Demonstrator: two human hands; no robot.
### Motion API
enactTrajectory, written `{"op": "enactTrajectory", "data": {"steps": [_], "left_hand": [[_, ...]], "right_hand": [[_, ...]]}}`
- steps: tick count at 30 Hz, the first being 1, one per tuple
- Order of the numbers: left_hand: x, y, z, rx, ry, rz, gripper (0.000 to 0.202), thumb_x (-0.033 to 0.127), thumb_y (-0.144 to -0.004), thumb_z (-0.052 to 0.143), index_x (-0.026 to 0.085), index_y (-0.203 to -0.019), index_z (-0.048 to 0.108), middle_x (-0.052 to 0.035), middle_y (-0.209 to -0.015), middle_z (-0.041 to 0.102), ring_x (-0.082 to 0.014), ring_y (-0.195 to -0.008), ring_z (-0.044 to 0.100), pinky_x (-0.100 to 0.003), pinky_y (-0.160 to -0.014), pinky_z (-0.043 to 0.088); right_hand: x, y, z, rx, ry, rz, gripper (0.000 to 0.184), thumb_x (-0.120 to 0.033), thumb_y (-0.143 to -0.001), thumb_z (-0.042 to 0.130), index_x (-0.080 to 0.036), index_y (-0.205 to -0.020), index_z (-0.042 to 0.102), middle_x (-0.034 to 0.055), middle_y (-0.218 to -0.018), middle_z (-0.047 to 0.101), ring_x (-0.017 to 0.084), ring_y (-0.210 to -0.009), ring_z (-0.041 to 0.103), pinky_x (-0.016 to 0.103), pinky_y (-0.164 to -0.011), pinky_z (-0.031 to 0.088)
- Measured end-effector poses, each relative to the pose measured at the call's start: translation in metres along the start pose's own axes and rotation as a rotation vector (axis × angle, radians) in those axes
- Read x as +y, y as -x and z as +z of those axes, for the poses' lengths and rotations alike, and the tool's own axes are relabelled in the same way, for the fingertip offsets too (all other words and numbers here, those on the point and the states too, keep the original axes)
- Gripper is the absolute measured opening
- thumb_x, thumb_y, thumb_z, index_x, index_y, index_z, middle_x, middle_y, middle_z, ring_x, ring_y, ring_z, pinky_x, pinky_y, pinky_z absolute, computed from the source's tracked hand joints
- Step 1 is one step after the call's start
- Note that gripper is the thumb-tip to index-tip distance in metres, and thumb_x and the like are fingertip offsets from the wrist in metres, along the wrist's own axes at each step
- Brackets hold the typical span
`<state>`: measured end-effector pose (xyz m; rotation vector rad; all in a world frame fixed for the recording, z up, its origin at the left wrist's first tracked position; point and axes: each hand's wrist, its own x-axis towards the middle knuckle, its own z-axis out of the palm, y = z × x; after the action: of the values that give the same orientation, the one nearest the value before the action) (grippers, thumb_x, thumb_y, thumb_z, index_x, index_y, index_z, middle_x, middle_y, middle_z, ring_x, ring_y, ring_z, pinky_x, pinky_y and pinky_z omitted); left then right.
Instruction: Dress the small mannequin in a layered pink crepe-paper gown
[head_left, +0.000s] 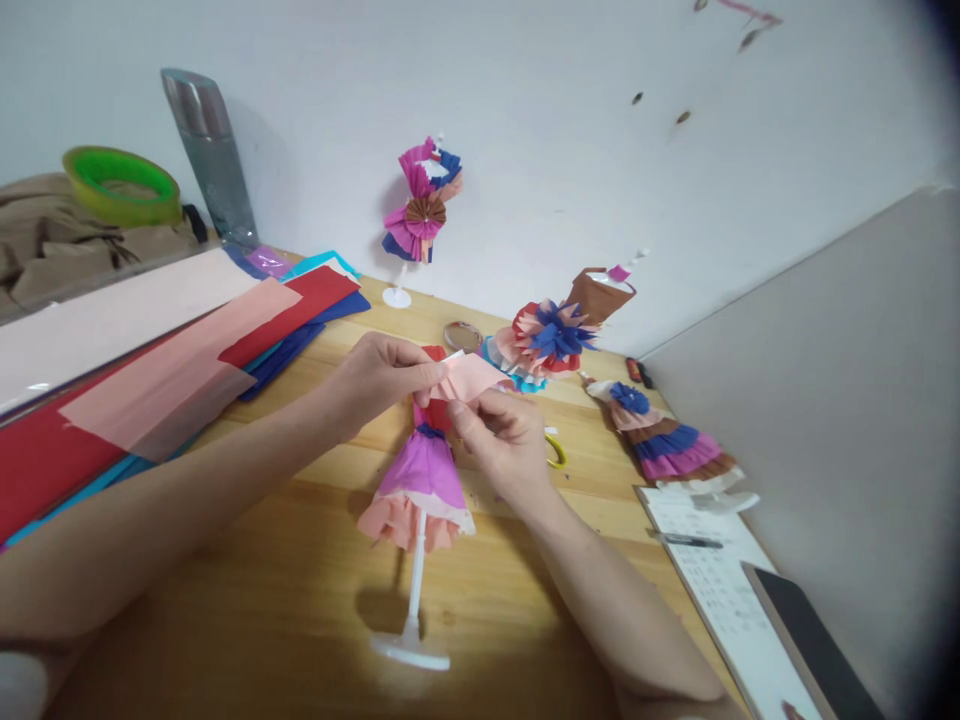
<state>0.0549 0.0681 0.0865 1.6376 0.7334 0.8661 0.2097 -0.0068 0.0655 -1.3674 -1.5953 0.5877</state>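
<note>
A small mannequin on a white stand [411, 648] wears a purple and peach crepe-paper skirt [421, 482] with a red top. It stands at the middle of the wooden table [285, 590]. Both hands meet just above it on a strip of pale pink paper [471, 378]. My left hand [379, 375] pinches the strip's left end. My right hand [501, 435] pinches it from below at the mannequin's shoulder.
Sheets of red, pink, blue and white crepe paper [165, 370] lie at the left. Three finished paper dresses [420, 215] [551, 335] [664, 445] stand or lie at the back and right. A clipboard with a pen [694, 545], a dark tablet [814, 640], a steel bottle [210, 155] and green tape [120, 185] are around.
</note>
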Motion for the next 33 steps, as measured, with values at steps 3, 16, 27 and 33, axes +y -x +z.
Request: {"op": "enactTrajectory", "data": {"steps": [3,16,27,33], "left_hand": [[0.000,-0.002,-0.004,-0.009,0.019,0.004,0.031,0.029,-0.074,0.059,0.015,-0.047,0.057,-0.0002,-0.051,0.062,-0.0109,-0.056,0.057,-0.023,-0.060,0.046],[0.007,0.002,-0.009,-0.163,-0.651,0.336,0.021,0.025,-0.079,0.061,0.016,-0.062,0.069,0.0000,-0.061,0.064,-0.0103,-0.058,0.052,-0.023,-0.055,0.033],[0.000,-0.001,-0.014,-0.136,-0.852,0.471,0.022,0.024,-0.083,0.060,0.015,-0.064,0.068,0.0001,-0.059,0.059,-0.0101,-0.058,0.050,-0.023,-0.056,0.032],[-0.001,0.000,-0.010,-0.117,-0.835,0.486,0.023,0.027,-0.083,0.059,0.016,-0.065,0.067,0.0013,-0.057,0.058,-0.0093,-0.056,0.048,-0.022,-0.054,0.032]], "right_hand": [[-0.003,0.002,-0.002,-0.090,-0.023,-0.014,0.032,-0.032,-0.081,0.055,-0.019,-0.053,0.048,-0.0046,-0.047,0.043,0.008,-0.045,0.034,0.023,-0.045,0.027],[0.016,-0.022,-0.034,-0.052,-0.288,0.099,0.060,-0.065,-0.077,0.059,-0.025,-0.121,0.051,0.0078,-0.107,0.065,0.023,-0.093,0.062,0.036,-0.079,0.050],[-0.002,-0.018,-0.036,-0.042,-0.081,0.161,0.029,-0.044,-0.068,0.072,-0.017,-0.068,0.061,-0.0006,-0.061,0.059,0.011,-0.053,0.049,0.023,-0.051,0.038],[-0.005,-0.006,-0.029,-0.083,0.075,-0.030,0.018,-0.033,-0.081,0.064,-0.019,-0.069,0.064,0.0033,-0.069,0.067,0.016,-0.063,0.060,0.028,-0.061,0.046]]}}
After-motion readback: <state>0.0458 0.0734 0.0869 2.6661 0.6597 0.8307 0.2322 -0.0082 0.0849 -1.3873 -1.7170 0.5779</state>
